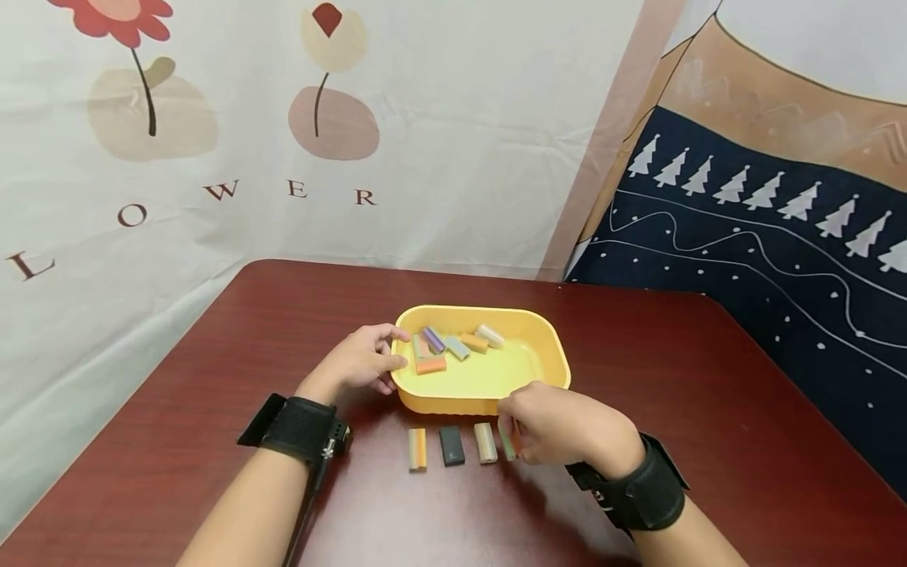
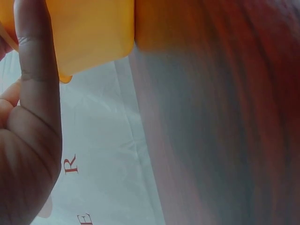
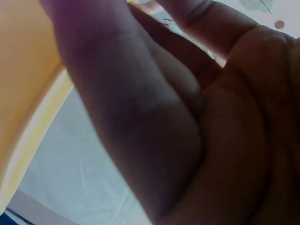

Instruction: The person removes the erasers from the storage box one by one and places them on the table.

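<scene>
A yellow tray sits mid-table and holds several small coloured blocks. My left hand grips the tray's left rim, thumb over the edge; the left wrist view shows the tray wall beside a finger. In front of the tray lie three blocks in a row: an orange-striped one, a black one and a beige one. My right hand pinches a green and orange block just right of that row, low on the table. The right wrist view is filled by my palm.
The dark red table spreads wide around the tray. A flower-print cloth hangs behind, and a dark blue cloth with white trees hangs at the right. Black wrist straps sit on both arms.
</scene>
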`<state>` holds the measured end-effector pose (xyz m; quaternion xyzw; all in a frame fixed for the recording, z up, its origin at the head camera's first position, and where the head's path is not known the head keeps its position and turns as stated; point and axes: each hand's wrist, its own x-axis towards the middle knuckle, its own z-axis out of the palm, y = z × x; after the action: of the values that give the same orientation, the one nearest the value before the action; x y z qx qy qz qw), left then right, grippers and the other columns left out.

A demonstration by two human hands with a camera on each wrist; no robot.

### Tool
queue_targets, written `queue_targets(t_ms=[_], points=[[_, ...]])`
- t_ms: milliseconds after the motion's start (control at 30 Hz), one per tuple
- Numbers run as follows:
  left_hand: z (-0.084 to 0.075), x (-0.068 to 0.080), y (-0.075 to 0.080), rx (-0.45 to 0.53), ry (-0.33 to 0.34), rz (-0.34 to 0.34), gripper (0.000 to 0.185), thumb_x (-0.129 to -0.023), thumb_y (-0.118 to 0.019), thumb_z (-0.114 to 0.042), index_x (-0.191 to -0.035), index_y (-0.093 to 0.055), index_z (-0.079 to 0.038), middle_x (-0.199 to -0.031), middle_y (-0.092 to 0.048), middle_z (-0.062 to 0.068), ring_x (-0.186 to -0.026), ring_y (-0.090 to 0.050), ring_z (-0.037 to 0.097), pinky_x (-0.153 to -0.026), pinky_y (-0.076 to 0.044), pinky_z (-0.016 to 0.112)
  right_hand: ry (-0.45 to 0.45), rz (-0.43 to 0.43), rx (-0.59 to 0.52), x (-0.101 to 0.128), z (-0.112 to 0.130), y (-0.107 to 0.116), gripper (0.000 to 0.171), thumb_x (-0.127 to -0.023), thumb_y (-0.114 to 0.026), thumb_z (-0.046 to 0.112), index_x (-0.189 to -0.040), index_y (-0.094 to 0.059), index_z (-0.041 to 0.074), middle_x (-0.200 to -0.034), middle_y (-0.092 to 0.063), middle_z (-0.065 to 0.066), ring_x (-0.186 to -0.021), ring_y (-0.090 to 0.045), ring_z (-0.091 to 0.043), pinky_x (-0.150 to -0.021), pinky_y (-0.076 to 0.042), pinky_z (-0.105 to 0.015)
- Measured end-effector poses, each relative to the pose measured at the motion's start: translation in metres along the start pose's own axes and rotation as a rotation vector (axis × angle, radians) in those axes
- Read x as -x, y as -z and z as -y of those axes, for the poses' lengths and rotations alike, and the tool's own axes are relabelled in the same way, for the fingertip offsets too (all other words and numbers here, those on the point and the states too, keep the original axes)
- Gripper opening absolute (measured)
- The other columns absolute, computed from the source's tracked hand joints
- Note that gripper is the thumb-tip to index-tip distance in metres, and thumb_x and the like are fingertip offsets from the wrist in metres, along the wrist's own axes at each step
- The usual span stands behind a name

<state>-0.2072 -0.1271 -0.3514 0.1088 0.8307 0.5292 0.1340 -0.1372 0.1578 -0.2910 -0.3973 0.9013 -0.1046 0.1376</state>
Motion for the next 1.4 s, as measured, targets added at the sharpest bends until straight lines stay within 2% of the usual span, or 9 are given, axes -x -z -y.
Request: queue_targets(t_ms=[133,267,367,667,833,1033,1267,1400], points=[[-0.001,-0.002,0.0,0.002,-0.01,0.008,0.041,-0.091,-0.062,-0.002,-0.13,-0.051,0.003,-0.073,-0.054,0.013,-0.057,-0.063,0.023,-0.056,-0.059,0.037,-0.058,0.002,0.047,-0.002,0.001,-0.005,0.027,-0.07,-0.068,-0.007,-0.066,-0.06,0.018,-0.061,-0.049,0.013,-0.057,-0.044,-0.004,-0.048,-0.041,-0.019],[-0.003,-0.004,-0.003,0.002,-0.018,0.018,0.041,-0.092,-0.062,-0.002,-0.131,-0.05,0.004,-0.073,-0.054,0.013,-0.057,-0.063,0.022,-0.056,-0.059,0.036,-0.092,0.018,0.1,-0.003,0.003,-0.011,0.036,-0.068,-0.064,-0.009,-0.053,-0.047,0.019,-0.051,-0.029,0.013,-0.05,-0.027,-0.004,-0.044,-0.024,-0.019],[-0.004,-0.005,-0.004,0.004,-0.017,0.017,0.041,-0.092,-0.062,-0.001,-0.13,-0.05,0.003,-0.073,-0.054,0.012,-0.056,-0.063,0.022,-0.056,-0.059,0.037,-0.103,0.032,0.14,-0.004,0.003,-0.014,0.043,-0.068,-0.062,-0.011,-0.048,-0.039,0.019,-0.05,-0.019,0.012,-0.05,-0.02,-0.006,-0.045,-0.017,-0.021],[-0.007,-0.005,-0.005,-0.012,-0.011,0.005,0.041,-0.091,-0.063,-0.002,-0.131,-0.051,0.003,-0.073,-0.054,0.013,-0.056,-0.063,0.022,-0.056,-0.059,0.038,-0.135,0.03,0.23,-0.008,0.002,-0.021,0.048,-0.071,-0.063,-0.009,-0.048,-0.032,0.018,-0.051,-0.014,0.01,-0.05,-0.014,-0.007,-0.046,-0.013,-0.022],[-0.006,-0.002,-0.003,-0.015,-0.023,0.002,0.042,-0.091,-0.062,-0.001,-0.131,-0.05,0.004,-0.072,-0.055,0.013,-0.056,-0.063,0.022,-0.056,-0.059,0.038,-0.14,0.03,0.269,-0.012,0.001,-0.025,0.053,-0.073,-0.071,-0.006,-0.049,-0.03,0.019,-0.051,-0.013,0.01,-0.051,-0.013,-0.007,-0.046,-0.013,-0.022],[-0.003,0.0,-0.002,-0.015,-0.023,-0.007,0.042,-0.091,-0.062,-0.001,-0.131,-0.049,0.005,-0.071,-0.054,0.013,-0.055,-0.063,0.022,-0.055,-0.059,0.037,-0.155,0.021,0.301,-0.014,0.001,-0.029,0.052,-0.071,-0.076,-0.003,-0.049,-0.035,0.019,-0.05,-0.016,0.01,-0.05,-0.018,-0.006,-0.045,-0.016,-0.021],[-0.002,0.001,-0.003,-0.019,-0.02,-0.001,0.043,-0.092,-0.062,-0.001,-0.131,-0.048,0.006,-0.072,-0.054,0.012,-0.055,-0.062,0.022,-0.055,-0.059,0.037,-0.172,0.018,0.296,-0.015,0.003,-0.03,0.04,-0.07,-0.081,0.0,-0.052,-0.049,0.016,-0.047,-0.028,0.009,-0.048,-0.025,-0.006,-0.043,-0.02,-0.02],[-0.002,0.001,-0.005,-0.013,-0.02,0.006,0.043,-0.092,-0.062,-0.001,-0.131,-0.048,0.006,-0.072,-0.054,0.012,-0.055,-0.062,0.022,-0.055,-0.059,0.036,-0.189,0.012,0.29,-0.012,0.004,-0.03,0.04,-0.072,-0.079,-0.001,-0.052,-0.049,0.016,-0.047,-0.028,0.008,-0.047,-0.025,-0.007,-0.042,-0.02,-0.02]])
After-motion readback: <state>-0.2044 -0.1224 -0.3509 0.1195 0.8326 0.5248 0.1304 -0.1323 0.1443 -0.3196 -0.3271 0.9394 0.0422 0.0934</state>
